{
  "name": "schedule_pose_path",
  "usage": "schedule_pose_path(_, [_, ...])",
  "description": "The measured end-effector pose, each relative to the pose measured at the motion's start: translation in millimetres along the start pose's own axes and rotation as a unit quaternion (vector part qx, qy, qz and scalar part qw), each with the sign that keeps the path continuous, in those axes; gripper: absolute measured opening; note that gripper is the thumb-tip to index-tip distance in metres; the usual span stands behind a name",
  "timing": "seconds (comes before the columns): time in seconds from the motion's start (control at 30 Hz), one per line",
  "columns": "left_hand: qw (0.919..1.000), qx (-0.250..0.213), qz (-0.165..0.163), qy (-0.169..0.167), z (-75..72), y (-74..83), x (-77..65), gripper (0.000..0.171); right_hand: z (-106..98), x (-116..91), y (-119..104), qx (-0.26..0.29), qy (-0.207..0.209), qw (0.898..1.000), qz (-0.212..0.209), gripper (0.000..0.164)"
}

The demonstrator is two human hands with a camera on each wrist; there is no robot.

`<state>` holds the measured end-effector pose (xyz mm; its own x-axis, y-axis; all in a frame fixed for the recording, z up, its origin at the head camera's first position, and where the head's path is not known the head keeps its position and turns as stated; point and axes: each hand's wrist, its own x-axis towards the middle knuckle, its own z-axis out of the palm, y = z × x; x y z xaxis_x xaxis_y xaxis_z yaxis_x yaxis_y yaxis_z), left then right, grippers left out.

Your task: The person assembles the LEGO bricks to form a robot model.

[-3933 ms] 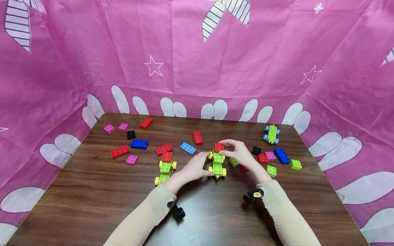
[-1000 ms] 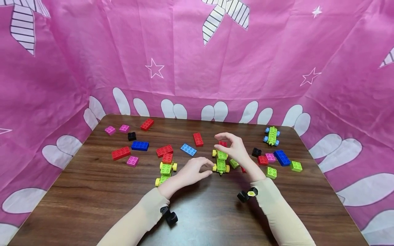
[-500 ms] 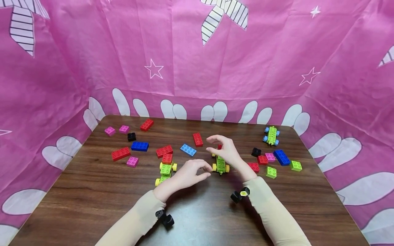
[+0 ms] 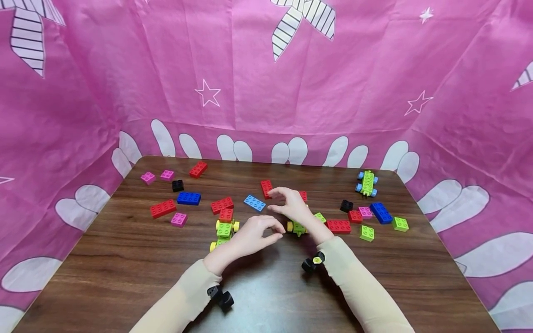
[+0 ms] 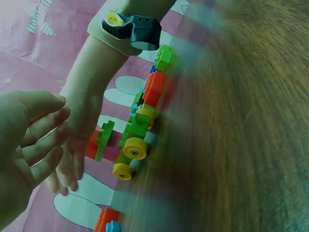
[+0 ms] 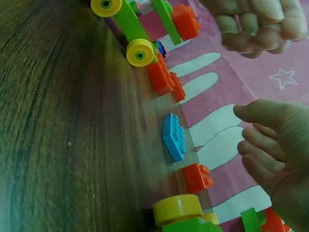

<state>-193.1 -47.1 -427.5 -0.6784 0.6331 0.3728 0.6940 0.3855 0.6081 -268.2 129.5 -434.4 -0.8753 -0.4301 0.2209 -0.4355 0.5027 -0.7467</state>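
With left hand (image 4: 253,235) and right hand (image 4: 292,204) loose and empty, maybe choosing what to add, so next likely needing to pinch the nearby red brick (image 4: 265,187) or light-blue brick (image 4: 254,203).

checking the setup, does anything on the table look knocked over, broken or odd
Nothing stands out. The left car and the blue-wheeled car stand on their wheels, and the loose blocks lie scattered without visible damage. The right hand partly hides the middle car, though the left wrist view shows it upright too.
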Motion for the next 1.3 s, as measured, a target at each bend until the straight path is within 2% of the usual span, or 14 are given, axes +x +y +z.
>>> schedule_pose_path(0.27, [0.9993,0.017,0.017,0.029,-9.4,2.6,-0.9,0.008,13.7,10.9,0.0,-0.049,-0.035,0.998,0.034,0.039])
schedule_pose_path(0.43, [0.9994,-0.006,0.014,0.031,-14.6,2.7,-1.3,0.010,21.6,16.3,-1.1,-0.084,-0.031,0.995,0.046,0.037])
schedule_pose_path(0.73, [0.9987,-0.020,0.028,0.037,-23.1,1.1,-3.0,0.012,35.4,25.8,1.4,-0.097,-0.018,0.990,0.099,0.037])
schedule_pose_path(1.13, [0.9974,-0.036,0.040,0.048,-36.3,-2.2,-5.4,0.009,46.5,32.0,8.9,-0.117,-0.019,0.986,0.116,0.035])
schedule_pose_path(1.3, [0.9972,-0.031,0.032,0.060,-41.6,-4.7,-6.4,0.008,51.2,33.7,11.9,-0.137,-0.018,0.984,0.116,0.035])
